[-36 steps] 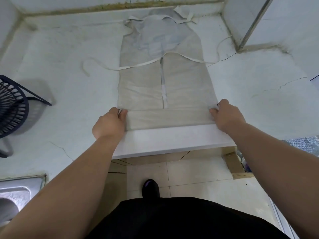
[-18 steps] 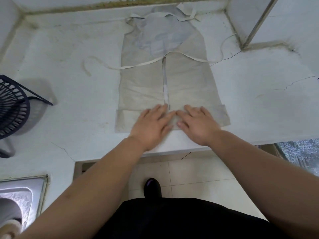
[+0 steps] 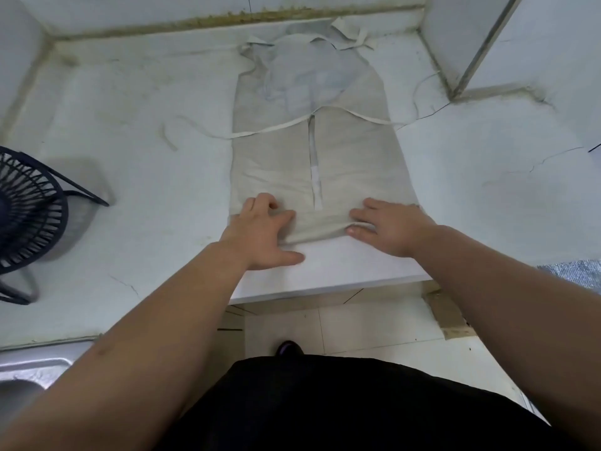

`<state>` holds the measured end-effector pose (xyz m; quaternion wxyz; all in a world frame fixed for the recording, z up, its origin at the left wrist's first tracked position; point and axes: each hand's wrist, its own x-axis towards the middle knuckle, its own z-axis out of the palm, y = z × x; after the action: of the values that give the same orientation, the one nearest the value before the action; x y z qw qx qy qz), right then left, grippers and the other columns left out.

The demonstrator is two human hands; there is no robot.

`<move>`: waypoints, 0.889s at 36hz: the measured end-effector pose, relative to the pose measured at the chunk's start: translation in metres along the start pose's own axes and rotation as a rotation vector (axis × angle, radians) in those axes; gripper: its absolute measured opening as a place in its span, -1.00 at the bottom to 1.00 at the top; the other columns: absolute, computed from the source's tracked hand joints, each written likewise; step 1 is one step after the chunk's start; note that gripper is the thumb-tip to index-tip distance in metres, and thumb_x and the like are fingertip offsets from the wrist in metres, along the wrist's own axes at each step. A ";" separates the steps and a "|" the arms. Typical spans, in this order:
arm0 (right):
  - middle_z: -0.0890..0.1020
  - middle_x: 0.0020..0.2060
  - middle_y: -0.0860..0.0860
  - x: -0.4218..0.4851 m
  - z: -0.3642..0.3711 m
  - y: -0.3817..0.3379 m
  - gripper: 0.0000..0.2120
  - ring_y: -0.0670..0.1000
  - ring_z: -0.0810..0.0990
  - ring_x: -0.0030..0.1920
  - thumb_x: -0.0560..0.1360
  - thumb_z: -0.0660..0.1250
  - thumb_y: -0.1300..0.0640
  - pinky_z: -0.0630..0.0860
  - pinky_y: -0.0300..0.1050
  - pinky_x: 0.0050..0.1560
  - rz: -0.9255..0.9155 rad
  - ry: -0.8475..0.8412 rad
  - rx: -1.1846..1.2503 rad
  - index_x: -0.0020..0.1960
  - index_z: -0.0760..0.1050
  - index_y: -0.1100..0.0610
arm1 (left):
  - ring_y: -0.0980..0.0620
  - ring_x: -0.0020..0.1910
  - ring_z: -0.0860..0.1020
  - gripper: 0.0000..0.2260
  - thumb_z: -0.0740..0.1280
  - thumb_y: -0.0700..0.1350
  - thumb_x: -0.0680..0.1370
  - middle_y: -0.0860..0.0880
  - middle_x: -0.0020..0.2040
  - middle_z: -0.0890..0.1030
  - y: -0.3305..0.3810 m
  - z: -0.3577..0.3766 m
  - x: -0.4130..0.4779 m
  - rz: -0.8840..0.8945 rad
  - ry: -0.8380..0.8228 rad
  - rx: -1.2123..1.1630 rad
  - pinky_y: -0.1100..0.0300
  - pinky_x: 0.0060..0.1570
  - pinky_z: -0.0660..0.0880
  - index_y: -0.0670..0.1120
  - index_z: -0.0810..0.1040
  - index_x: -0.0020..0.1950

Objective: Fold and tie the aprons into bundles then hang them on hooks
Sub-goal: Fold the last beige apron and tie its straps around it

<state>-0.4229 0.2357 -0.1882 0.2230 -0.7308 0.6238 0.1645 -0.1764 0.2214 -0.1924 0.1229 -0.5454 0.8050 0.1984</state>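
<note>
While I watch through the head camera, the apron (image 3: 351, 157) lies flat on the white counter (image 3: 146, 206). Its bib end is far away by the back wall and its bottom end is near the counter's front edge. That near end is turned over into a narrow fold running across the cloth, and both hands are on it.

My left hand (image 3: 260, 232) rests on the left end of the fold with its fingers bent onto the fabric, while its thumb is splayed apart on bare counter. My right hand (image 3: 390, 226) is at the right end. Its fingers lie on top and its thumb is at the near edge, pinching the folded cloth between them.

One waist tie (image 3: 270, 133) trails off the apron to the left, and another curls away on the right. A black slatted fan (image 3: 29, 206) stands at the far left, well apart from the cloth. A steel sink (image 3: 29, 369) shows at the lower left corner.
</note>
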 end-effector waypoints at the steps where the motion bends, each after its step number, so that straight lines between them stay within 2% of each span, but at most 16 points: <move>1: 0.23 0.46 -0.12 0.000 -0.002 -0.001 -0.47 0.04 0.29 0.42 0.56 -0.07 -0.32 0.23 0.15 0.37 -0.005 0.007 0.051 0.45 0.23 -0.16 | -0.03 0.39 0.18 -0.32 0.36 0.22 0.44 -0.01 0.39 0.20 -0.003 -0.004 0.002 0.010 -0.031 -0.008 -0.02 0.33 0.33 0.11 0.23 0.50; 3: 0.40 0.34 -0.06 0.001 -0.009 -0.003 -0.49 0.04 0.37 0.35 0.57 -0.03 -0.28 0.31 0.05 0.32 -0.027 0.021 0.132 0.38 0.37 -0.07 | -0.04 0.32 0.32 -0.47 0.33 -0.01 0.49 0.00 0.32 0.33 -0.009 -0.013 0.007 0.027 -0.078 -0.041 -0.01 0.25 0.40 0.06 0.34 0.46; 5: 0.51 0.23 -0.04 0.002 -0.018 -0.002 -0.54 0.06 0.45 0.23 0.56 0.12 -0.23 0.38 0.00 0.25 -0.025 -0.004 0.124 0.31 0.45 0.01 | -0.06 0.17 0.46 -0.67 0.26 -0.16 0.50 0.01 0.11 0.48 -0.015 -0.024 0.012 0.035 -0.084 -0.095 0.06 0.11 0.45 0.00 0.52 0.26; 7: 0.55 0.16 0.00 0.003 -0.026 -0.002 -0.64 0.07 0.50 0.10 0.49 0.27 -0.06 0.45 -0.03 0.13 -0.003 -0.044 0.049 0.24 0.48 0.04 | -0.03 -0.03 0.47 -0.85 0.24 -0.18 0.52 0.05 -0.13 0.50 -0.021 -0.034 0.016 0.008 -0.107 -0.162 0.17 -0.13 0.38 0.00 0.58 -0.04; 8: 0.56 0.12 0.03 0.004 -0.031 -0.003 -0.70 0.07 0.50 0.04 0.47 0.28 0.04 0.46 -0.06 0.07 0.017 -0.051 0.012 0.19 0.48 0.07 | -0.02 -0.10 0.45 -0.86 0.24 -0.17 0.53 0.05 -0.21 0.47 -0.024 -0.039 0.019 -0.010 -0.118 -0.195 0.19 -0.23 0.32 0.00 0.53 -0.18; 10: 0.56 0.09 0.06 0.007 -0.038 -0.001 -0.80 0.10 0.49 0.07 0.48 0.21 0.15 0.43 -0.10 0.04 0.065 -0.032 -0.029 0.09 0.47 0.11 | -0.02 -0.18 0.41 -0.82 0.26 -0.13 0.55 0.01 -0.26 0.46 -0.032 -0.048 0.023 -0.045 -0.131 -0.281 0.18 -0.31 0.26 -0.08 0.49 -0.26; 12: 0.55 0.13 0.08 0.011 -0.043 0.002 -0.86 0.13 0.47 0.16 0.53 0.16 0.12 0.40 -0.10 0.08 0.121 0.012 -0.042 0.03 0.45 0.10 | -0.02 -0.16 0.44 -0.83 0.30 -0.06 0.56 -0.04 -0.18 0.52 -0.042 -0.055 0.028 -0.081 -0.105 -0.391 0.18 -0.27 0.30 -0.13 0.58 -0.13; 14: 0.53 0.16 0.09 0.014 -0.047 0.005 -0.79 0.14 0.46 0.19 0.56 0.11 0.01 0.38 -0.08 0.07 0.204 0.040 -0.043 0.05 0.44 0.09 | 0.00 -0.13 0.48 -0.84 0.37 -0.01 0.53 -0.03 -0.12 0.55 -0.054 -0.055 0.032 -0.156 -0.055 -0.564 0.20 -0.23 0.35 -0.09 0.61 -0.07; 18: 0.52 0.11 0.09 0.020 -0.045 0.010 -0.64 0.14 0.49 0.12 0.54 0.08 -0.15 0.38 -0.06 0.00 0.357 0.069 -0.008 0.15 0.41 0.08 | 0.00 -0.19 0.51 -0.82 0.46 -0.01 0.46 -0.01 -0.17 0.57 -0.068 -0.041 0.033 -0.284 0.130 -0.780 0.17 -0.26 0.39 -0.09 0.61 -0.04; 20: 0.53 0.07 0.08 0.024 -0.044 0.013 -0.63 0.14 0.50 0.07 0.52 0.12 -0.16 0.36 -0.05 -0.01 0.414 0.093 0.011 0.16 0.37 0.08 | -0.02 -0.17 0.52 -0.78 0.45 0.02 0.47 -0.01 -0.14 0.58 -0.070 -0.033 0.035 -0.327 0.200 -0.744 0.16 -0.27 0.39 -0.08 0.58 0.00; 22: 0.53 0.00 0.06 0.029 -0.043 0.011 -0.68 0.14 0.48 0.00 0.48 0.18 -0.09 0.32 -0.03 0.04 0.458 0.141 -0.026 0.13 0.31 0.08 | -0.07 -0.05 0.53 -0.73 0.41 0.01 0.50 -0.06 -0.02 0.60 -0.066 -0.026 0.038 -0.361 0.266 -0.655 0.17 -0.16 0.38 -0.11 0.55 0.10; 24: 0.50 0.12 0.08 0.035 -0.040 0.008 -0.65 0.16 0.44 0.13 0.46 0.21 0.01 0.22 0.09 0.29 0.435 0.201 -0.171 0.20 0.28 0.07 | -0.14 0.12 0.51 -0.64 0.39 -0.04 0.51 -0.13 0.14 0.56 -0.058 -0.019 0.042 -0.394 0.360 -0.544 0.14 -0.02 0.39 -0.14 0.47 0.25; 26: 0.33 0.33 0.10 0.039 -0.031 0.002 -0.50 0.19 0.27 0.36 0.46 0.20 0.07 -0.07 0.24 0.44 0.319 0.242 -0.281 0.38 0.20 0.01 | -0.19 0.29 0.39 -0.51 0.37 -0.10 0.51 -0.17 0.32 0.42 -0.048 -0.010 0.041 -0.415 0.448 -0.391 0.02 0.16 0.37 -0.12 0.35 0.41; 28: 0.13 0.47 0.09 0.043 -0.021 -0.006 -0.45 0.20 0.11 0.45 0.50 0.16 0.05 -0.20 0.23 0.45 0.159 0.245 -0.279 0.46 0.10 -0.04 | -0.25 0.35 0.33 -0.50 0.33 -0.19 0.50 -0.21 0.41 0.35 -0.033 -0.002 0.041 -0.289 0.543 -0.163 -0.11 0.23 0.34 -0.11 0.36 0.44; 30: 0.02 0.52 0.07 0.047 -0.012 -0.016 -0.47 0.18 0.05 0.48 0.58 0.04 -0.03 -0.22 0.18 0.47 0.047 0.214 -0.179 0.52 0.02 -0.04 | -0.30 0.31 0.43 -0.54 0.28 -0.23 0.46 -0.26 0.38 0.43 -0.015 0.007 0.049 0.010 0.568 -0.048 -0.21 0.21 0.39 -0.14 0.46 0.38; 32: -0.03 0.54 0.03 0.050 -0.003 -0.025 -0.44 0.15 0.01 0.50 0.60 -0.09 -0.16 -0.22 0.14 0.48 -0.003 0.175 -0.084 0.55 -0.07 -0.03 | -0.22 0.45 0.30 -0.56 0.15 -0.06 0.59 -0.19 0.50 0.27 0.009 0.009 0.053 0.170 0.360 -0.015 -0.22 0.34 0.25 -0.05 0.34 0.48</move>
<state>-0.3900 0.1952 -0.2087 0.1373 -0.7520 0.6323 0.1257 -0.2049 0.1846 -0.2210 -0.0444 -0.5032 0.8556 0.1134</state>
